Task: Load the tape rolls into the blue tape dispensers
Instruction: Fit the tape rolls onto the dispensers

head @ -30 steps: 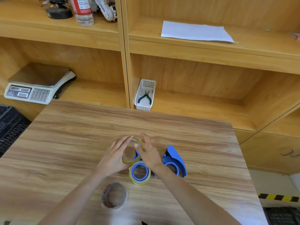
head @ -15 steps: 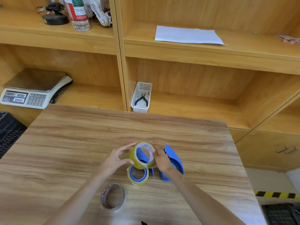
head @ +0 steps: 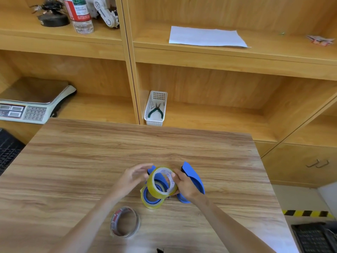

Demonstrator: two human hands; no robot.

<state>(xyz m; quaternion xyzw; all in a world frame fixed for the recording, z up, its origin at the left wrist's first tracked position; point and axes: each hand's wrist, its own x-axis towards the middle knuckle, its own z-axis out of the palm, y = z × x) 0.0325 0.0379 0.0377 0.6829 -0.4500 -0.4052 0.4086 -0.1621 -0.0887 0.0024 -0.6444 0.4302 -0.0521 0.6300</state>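
Observation:
A yellowish clear tape roll is tilted on edge just above the wooden table, and my right hand grips its right rim. My left hand is at its left side with fingers spread, fingertips near a blue dispenser part behind the roll. Under it lies a second yellowish roll fitted on a blue dispenser. Another blue dispenser lies to the right, partly hidden by my right hand. A clear roll with red print lies flat nearer me.
Wooden shelves stand beyond the table's far edge, with a white basket holding pliers, a weighing scale, a sheet of paper and a bottle. Black crates sit on the floor at the left and lower right.
The yellowish roll was lifted off the table and tipped on edge between both hands. My left hand's fingers have since loosened from its left rim, while the right hand keeps hold.

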